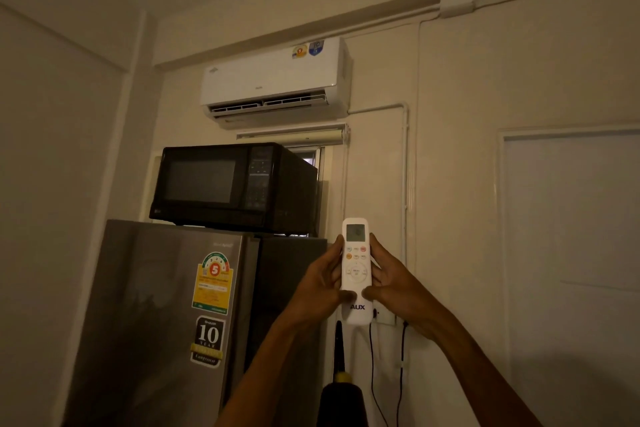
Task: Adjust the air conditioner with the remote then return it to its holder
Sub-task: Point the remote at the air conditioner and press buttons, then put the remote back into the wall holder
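Observation:
A white remote (pixel 356 270) with a small screen on top and the letters AUX near its bottom stands upright in front of me. My left hand (pixel 320 284) grips its left edge and my right hand (pixel 393 282) grips its right edge, both thumbs resting on its lower front. High on the wall hangs the white air conditioner (pixel 273 80), its lower flap open. No holder for the remote can be made out.
A black microwave (pixel 235 184) sits on a grey fridge (pixel 166 322) at the left. A wall socket (pixel 384 317) with black cables hanging down lies behind the remote. A dark handle with a yellow tip (pixel 341 367) stands below. A white door (pixel 571 253) is at the right.

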`<state>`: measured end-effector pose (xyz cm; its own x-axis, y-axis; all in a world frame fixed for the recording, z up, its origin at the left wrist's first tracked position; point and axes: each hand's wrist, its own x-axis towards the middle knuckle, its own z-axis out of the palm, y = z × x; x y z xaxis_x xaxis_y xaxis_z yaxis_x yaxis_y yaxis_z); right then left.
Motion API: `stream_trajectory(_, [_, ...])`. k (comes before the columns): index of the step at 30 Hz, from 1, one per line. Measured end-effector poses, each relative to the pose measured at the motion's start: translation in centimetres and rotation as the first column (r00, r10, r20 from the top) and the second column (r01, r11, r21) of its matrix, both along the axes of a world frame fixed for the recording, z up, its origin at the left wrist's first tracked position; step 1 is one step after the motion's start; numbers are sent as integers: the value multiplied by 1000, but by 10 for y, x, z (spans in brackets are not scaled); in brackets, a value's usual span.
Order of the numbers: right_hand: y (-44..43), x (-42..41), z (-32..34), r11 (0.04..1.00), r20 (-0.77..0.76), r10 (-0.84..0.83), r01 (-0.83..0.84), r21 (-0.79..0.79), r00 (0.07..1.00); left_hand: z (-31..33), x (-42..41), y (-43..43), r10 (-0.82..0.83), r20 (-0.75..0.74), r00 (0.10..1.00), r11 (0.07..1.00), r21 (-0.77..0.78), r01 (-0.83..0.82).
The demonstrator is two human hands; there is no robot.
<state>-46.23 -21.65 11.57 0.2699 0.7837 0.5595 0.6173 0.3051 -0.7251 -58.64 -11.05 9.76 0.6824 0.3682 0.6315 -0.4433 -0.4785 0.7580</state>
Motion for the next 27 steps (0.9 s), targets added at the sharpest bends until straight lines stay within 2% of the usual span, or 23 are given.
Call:
stream_trajectory(13, [-19, 65, -17, 999, -24, 54, -54, 5, 998, -13, 54, -33, 28, -6, 1000, 1000, -14, -28])
stream_trajectory(20, [-11, 111, -28, 998, -64, 59, -59, 7, 996, -21, 102, -21, 50, -33, 998, 999, -6, -50])
stream_trajectory(27, [13, 171, -39, 1000, -68, -17, 19, 23, 998, -32, 174, 14, -10, -45, 999, 1000, 1, 10])
